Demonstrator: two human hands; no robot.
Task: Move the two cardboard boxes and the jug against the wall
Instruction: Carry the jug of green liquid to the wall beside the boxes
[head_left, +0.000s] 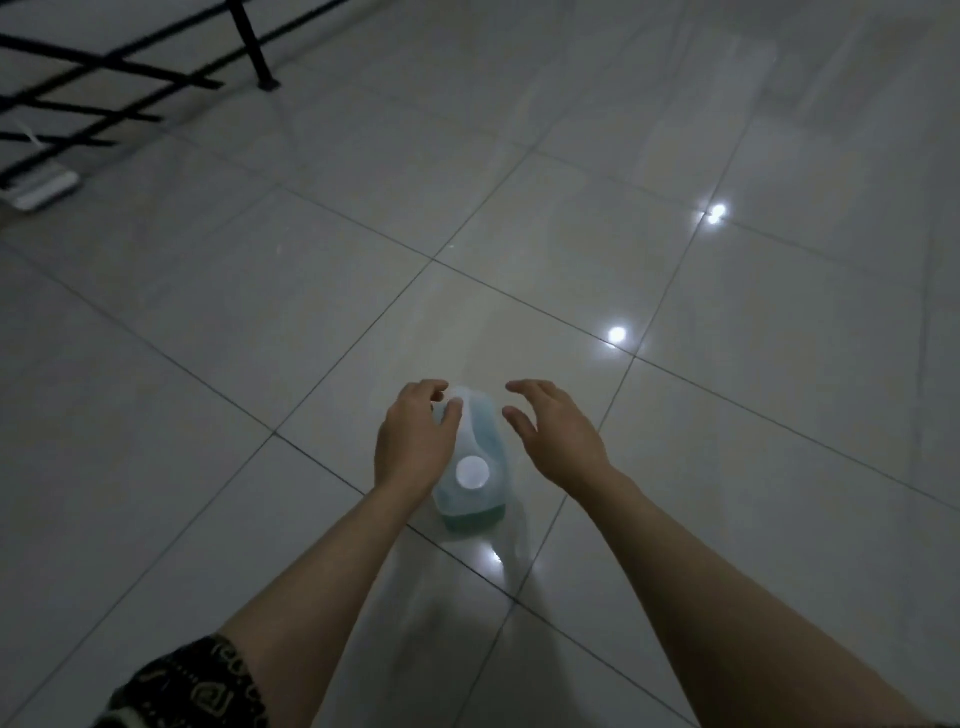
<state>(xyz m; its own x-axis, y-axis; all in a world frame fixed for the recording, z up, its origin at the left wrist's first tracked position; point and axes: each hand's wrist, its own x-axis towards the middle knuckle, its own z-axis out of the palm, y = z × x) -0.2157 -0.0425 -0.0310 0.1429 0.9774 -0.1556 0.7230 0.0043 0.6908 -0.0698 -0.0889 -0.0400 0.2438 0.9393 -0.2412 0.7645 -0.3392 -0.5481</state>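
Jug (470, 470) upright on floor (675, 291), between spread hands; left hand (415, 441) touching, right hand (558, 434) just beside, fingers wide

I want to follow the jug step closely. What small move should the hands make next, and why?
Probably close the left hand around the handle of the jug to get a firm hold before any lift. Its fingers curl over the top of the handle but the grip looks loose. The right hand is open beside the jug, apart from it. The jug stands upright on the tiled floor, capped.
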